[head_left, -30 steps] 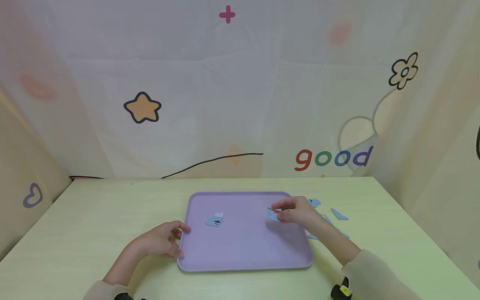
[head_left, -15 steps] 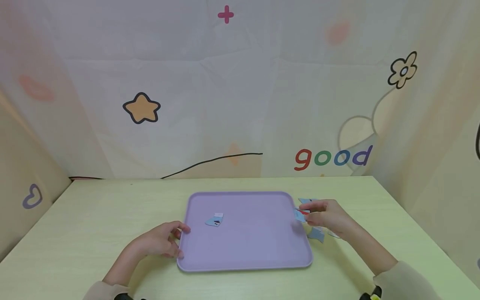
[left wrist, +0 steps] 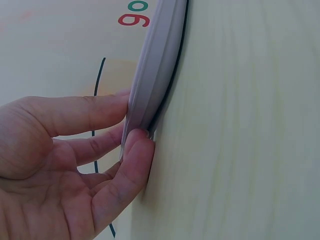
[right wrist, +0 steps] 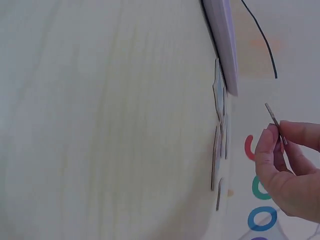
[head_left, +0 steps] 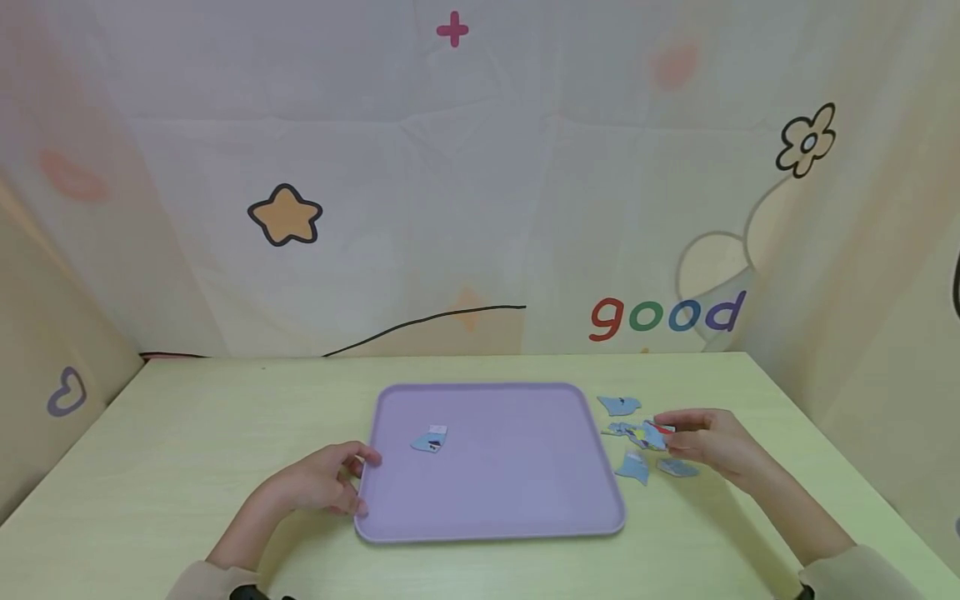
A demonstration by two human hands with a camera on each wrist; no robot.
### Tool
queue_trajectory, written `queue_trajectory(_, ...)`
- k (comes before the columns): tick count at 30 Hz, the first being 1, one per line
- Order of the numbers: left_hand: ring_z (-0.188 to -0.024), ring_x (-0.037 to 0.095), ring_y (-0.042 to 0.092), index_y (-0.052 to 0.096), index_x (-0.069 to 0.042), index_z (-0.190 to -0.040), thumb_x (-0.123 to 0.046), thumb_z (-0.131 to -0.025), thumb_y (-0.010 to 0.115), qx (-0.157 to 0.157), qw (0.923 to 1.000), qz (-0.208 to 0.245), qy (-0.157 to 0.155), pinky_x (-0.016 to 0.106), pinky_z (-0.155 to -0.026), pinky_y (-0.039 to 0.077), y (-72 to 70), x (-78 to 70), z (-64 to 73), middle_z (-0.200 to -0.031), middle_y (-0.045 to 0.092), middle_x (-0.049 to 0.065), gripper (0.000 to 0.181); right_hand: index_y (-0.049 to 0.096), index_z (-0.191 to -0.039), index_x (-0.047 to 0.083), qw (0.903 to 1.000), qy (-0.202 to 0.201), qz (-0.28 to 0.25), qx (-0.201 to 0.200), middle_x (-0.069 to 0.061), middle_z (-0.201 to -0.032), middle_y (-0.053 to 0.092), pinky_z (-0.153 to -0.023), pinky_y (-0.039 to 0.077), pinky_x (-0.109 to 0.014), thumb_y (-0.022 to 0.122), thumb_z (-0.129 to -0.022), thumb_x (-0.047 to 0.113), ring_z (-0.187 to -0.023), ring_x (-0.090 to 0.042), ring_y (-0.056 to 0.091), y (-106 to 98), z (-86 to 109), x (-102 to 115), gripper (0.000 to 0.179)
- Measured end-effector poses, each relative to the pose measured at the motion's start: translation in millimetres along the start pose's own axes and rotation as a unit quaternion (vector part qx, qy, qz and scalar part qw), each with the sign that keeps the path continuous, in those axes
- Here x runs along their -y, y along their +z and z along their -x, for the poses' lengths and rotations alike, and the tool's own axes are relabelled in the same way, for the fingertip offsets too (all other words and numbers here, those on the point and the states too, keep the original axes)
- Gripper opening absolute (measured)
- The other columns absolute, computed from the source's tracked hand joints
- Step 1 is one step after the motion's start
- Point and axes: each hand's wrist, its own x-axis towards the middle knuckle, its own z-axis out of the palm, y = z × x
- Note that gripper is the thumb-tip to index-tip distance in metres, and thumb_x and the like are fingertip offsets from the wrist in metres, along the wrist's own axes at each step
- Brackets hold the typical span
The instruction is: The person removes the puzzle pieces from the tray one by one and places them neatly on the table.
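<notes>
On the table lies a lilac tray (head_left: 495, 467). My left hand (head_left: 327, 477) holds it at its left rim; in the left wrist view the thumb and fingers (left wrist: 75, 117) bend around the edge. A light blue puzzle piece (head_left: 431, 439) rests on the tray's left part. My right hand (head_left: 708, 437), right of the tray, pinches a blue puzzle piece with red on it (right wrist: 273, 120) between thumb and fingers, above the table. Beneath and around it lie loose puzzle pieces, among them one at the back (head_left: 619, 406) and one in front (head_left: 633, 467).
Another loose piece (head_left: 677, 467) lies under my right hand. The pale wooden table (head_left: 225, 400) extends around the tray. A printed curtain (head_left: 420, 208) hangs behind the table and along both sides.
My right hand has moved right, from over the tray to above the loose pieces, still pinching the puzzle piece. The left hand and the tray have stayed in place.
</notes>
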Motion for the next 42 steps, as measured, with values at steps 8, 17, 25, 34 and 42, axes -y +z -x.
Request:
queue_trajectory(8,-0.068,0.020,0.052,0.047,0.005,-0.117,0.009,-0.067,0.070,0.002,1.0000,-0.001,0.005,0.028,-0.057,0.042,-1.4,1.0,-0.4,-0.094,0.041,0.014,0.055,0.050,-0.114,-0.017,0.9993,0.023,-0.024,-0.019,0.004,-0.093,0.060,-0.073,0.052,-0.025,0.058,-0.082,-0.004,-0.078,-0.008,0.061,-26.8,3.9,-20.2,0.036)
queue_trajectory(17,-0.069,0.020,0.053,0.046,0.005,-0.117,0.008,-0.068,0.069,0.002,1.0000,0.002,0.006,0.029,-0.059,0.044,-2.2,0.3,1.5,-0.095,0.040,0.014,0.054,0.049,-0.114,-0.020,0.9992,0.029,0.010,-0.025,0.003,-0.093,0.062,-0.070,0.052,-0.025,0.060,-0.080,-0.005,-0.076,-0.008,0.060,-39.7,6.8,-29.9,0.038)
queue_trajectory(25,-0.069,0.019,0.051,0.047,0.004,-0.117,0.008,-0.068,0.070,0.001,1.0000,0.002,0.006,0.029,-0.059,0.044,-1.8,-0.1,0.9,-0.095,0.040,0.014,0.054,0.048,-0.114,-0.020,0.9977,0.039,0.047,-0.030,-0.001,-0.093,0.064,-0.067,0.053,-0.026,0.060,-0.080,-0.004,-0.072,-0.009,0.061,-44.8,8.1,-36.1,0.040)
queue_trajectory(34,-0.069,0.020,0.051,0.048,0.003,-0.116,0.009,-0.067,0.070,-0.002,1.0000,-0.002,0.003,0.030,-0.059,0.044,-1.3,0.9,0.1,-0.095,0.041,0.014,0.054,0.046,-0.116,-0.020,0.9940,0.045,0.092,-0.037,-0.006,-0.093,0.064,-0.065,0.052,-0.025,0.058,-0.082,-0.001,-0.071,-0.009,0.060,-46.5,7.8,-37.4,0.040)
queue_trajectory(42,-0.068,0.019,0.051,0.047,0.004,-0.116,0.009,-0.067,0.069,0.003,1.0000,0.001,0.008,0.028,-0.058,0.043,-1.1,2.0,-1.2,-0.094,0.041,0.014,0.054,0.050,-0.114,-0.017,0.9860,0.062,0.138,-0.069,-0.014,-0.095,0.062,-0.061,0.051,-0.023,0.062,-0.081,0.001,-0.069,-0.008,0.056,-48.0,8.4,-36.8,0.040)
